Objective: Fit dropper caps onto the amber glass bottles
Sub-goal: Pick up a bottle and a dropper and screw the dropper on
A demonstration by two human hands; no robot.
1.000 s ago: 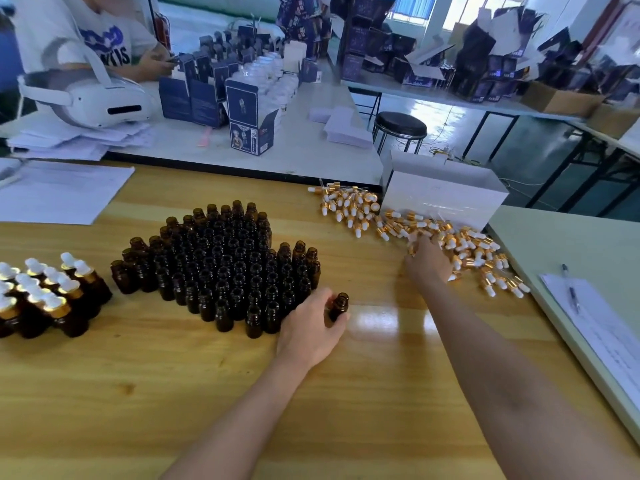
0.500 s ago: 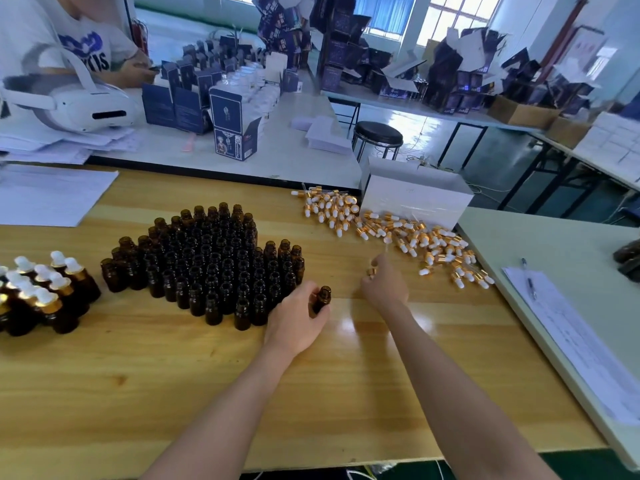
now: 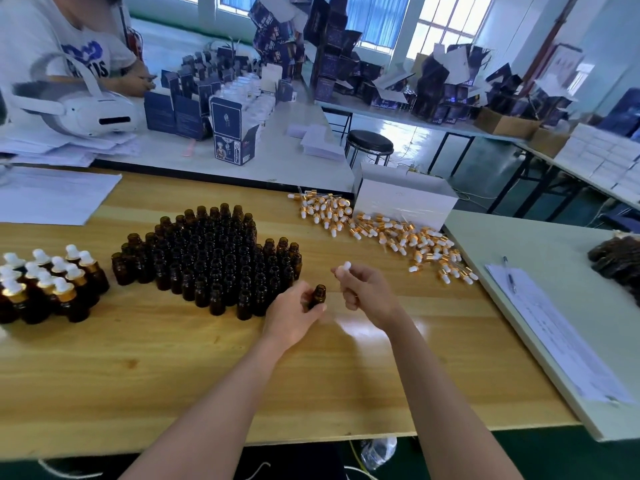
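Mid-table, left hand (image 3: 290, 317) fingers (image 3: 305, 295) round bottle (image 3: 319, 295) — right hand (image 3: 367, 293) pinching dropper cap (image 3: 345, 267)

Bright daylight from the far windows (image 3: 446, 26), wide-angle view with bent edges.
The light enters through the windows at the back, which are burnt out to pale blue-white, and it lies as a sheen on the floor (image 3: 415, 140). On the wooden tabletop (image 3: 156, 358) a soft white patch of glare sits just beside the right hand (image 3: 367, 292). Shadows are weak and diffuse. The amber bottles (image 3: 214, 258) look almost black, with only small highlights. The white dropper cap (image 3: 346, 266) in the right hand is a little smeared. The whole picture is slightly soft; straight tabletop edges bend near the borders, and the far boxes (image 3: 450, 84) lose their detail.
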